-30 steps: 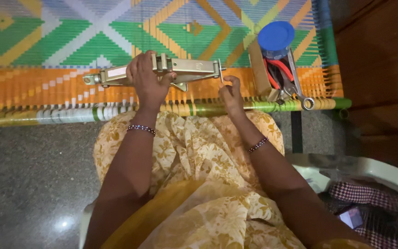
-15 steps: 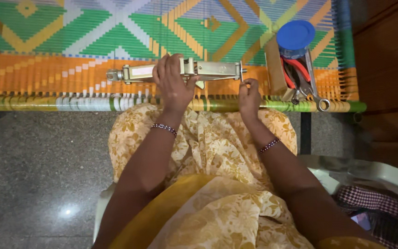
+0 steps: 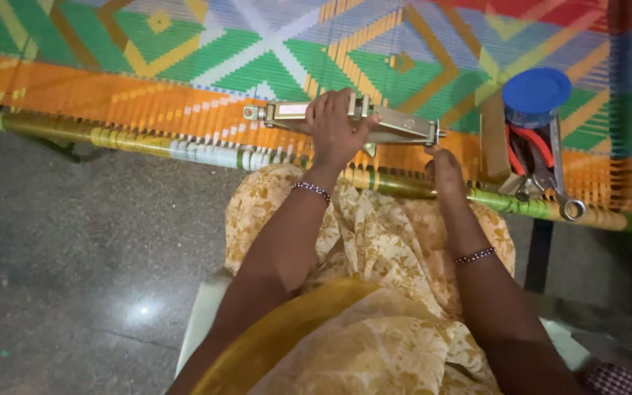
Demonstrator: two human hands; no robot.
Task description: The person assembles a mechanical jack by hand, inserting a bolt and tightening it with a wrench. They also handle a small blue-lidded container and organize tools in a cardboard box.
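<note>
My left hand (image 3: 336, 124) grips a long pale metal tool (image 3: 404, 126) that lies across the woven surface of a cot (image 3: 148, 66), strung with orange, green, white and blue plastic cord. My right hand (image 3: 444, 170) rests just right of it with fingers curled at the wrapped frame bar (image 3: 206, 152), near the tool's right end. What the right fingers pinch is hidden. Both wrists wear thin bead bracelets.
A blue round lid (image 3: 535, 91), red-handled pliers (image 3: 527, 146) and a metal spanner (image 3: 559, 183) lie on the weave at the right. A wooden block (image 3: 493, 139) stands beside them. I sit on a white plastic chair (image 3: 202, 322) over a grey speckled floor (image 3: 60, 249).
The view has swung left, so the cot, tool and hands now sit further right in view. My hands keep the same hold on the tool and frame edge.
</note>
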